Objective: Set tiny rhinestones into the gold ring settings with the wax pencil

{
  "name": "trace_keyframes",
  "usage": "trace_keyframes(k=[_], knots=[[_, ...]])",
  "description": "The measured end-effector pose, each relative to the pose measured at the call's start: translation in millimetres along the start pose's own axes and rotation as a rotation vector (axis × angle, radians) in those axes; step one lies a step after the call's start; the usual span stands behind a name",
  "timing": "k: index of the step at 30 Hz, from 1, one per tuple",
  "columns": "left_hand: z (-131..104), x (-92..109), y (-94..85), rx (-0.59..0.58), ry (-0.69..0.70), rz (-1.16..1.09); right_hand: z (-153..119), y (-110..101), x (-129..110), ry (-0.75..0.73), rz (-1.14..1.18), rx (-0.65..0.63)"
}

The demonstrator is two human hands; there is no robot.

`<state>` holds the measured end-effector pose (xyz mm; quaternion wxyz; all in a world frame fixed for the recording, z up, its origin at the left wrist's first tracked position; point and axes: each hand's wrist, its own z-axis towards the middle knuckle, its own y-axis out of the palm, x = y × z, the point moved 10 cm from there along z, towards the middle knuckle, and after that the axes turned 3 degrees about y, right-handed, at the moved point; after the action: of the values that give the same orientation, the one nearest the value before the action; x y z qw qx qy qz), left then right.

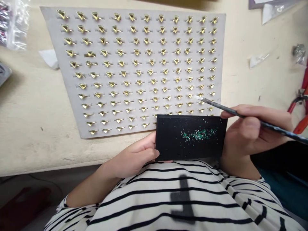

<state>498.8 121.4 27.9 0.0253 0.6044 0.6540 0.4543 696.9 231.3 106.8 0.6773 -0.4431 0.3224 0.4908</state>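
Observation:
My left hand (141, 152) grips the left end of a flat black tray (168, 141), thumb on top. Tiny green and clear stones (201, 134) lie scattered across its dark surface. Between the thumb and fingers of my right hand (255, 128) is a thin dark pencil-like stick (221, 107) with a whitish tip. That tip is over the right part of a grey foam board (69, 106), close to one of the rings; contact cannot be made out. Rows of gold-coloured rings (139, 73) with triangular heads stand in the board. The tray covers part of its lower right edge.
Clear plastic bags (16, 25) lie at the upper left, a white scrap (49, 58) beside the board. Small plastic packets (258, 60) are on the right of the table (240, 80). Red-handled pliers (299, 99) sit at the far right edge.

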Motion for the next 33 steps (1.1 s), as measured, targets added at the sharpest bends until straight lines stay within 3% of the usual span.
trace_keyframes(k=[3, 5, 17, 25, 33], knots=[[-1, 1, 0.1, -0.003, 0.008, -0.001, -1, 4, -5, -0.088, -0.102, 0.128], [-1, 0, 0.4, -0.004, 0.004, -0.017, -2, 8, -3, -0.057, -0.124, 0.146], [-1, 0, 2.2, -0.011, -0.017, -0.055, -4, 9, 5, 0.081, -0.099, 0.132], [-2, -5, 1.5, -0.028, -0.018, -0.065, -5, 6, -1, 0.001, -0.140, 0.121], [-2, -11, 4.1, -0.034, -0.051, -0.142, -5, 8, 3, 0.017, -0.124, 0.093]])
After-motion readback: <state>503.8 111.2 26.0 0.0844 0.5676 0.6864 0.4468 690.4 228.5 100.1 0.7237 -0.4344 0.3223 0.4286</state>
